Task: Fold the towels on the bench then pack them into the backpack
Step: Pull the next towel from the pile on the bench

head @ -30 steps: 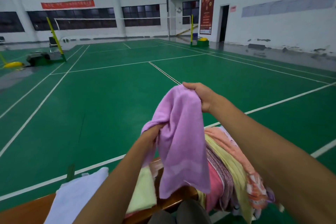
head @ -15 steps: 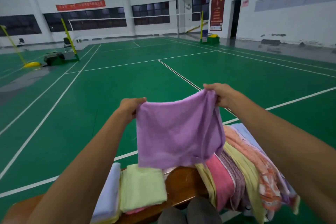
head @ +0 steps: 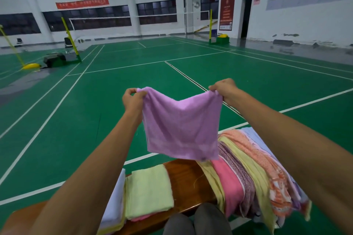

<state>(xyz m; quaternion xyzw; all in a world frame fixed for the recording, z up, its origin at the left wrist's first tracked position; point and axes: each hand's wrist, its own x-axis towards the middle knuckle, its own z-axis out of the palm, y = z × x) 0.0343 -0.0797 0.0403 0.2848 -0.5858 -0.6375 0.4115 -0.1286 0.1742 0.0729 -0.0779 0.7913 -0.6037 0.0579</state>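
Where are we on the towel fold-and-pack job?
Early. Done: a few folded towels, light green towel on top, stacked on the bench. In hand: left hand and right hand pinch the purple towel by its top corners, spread, unfolded. Left: the unfolded pile draped over the bench. No backpack in view; nothing packed.

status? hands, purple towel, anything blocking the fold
Left hand and right hand: each a pinch grip on a top corner. Purple towel spread, hanging above bench. Nothing in the way.
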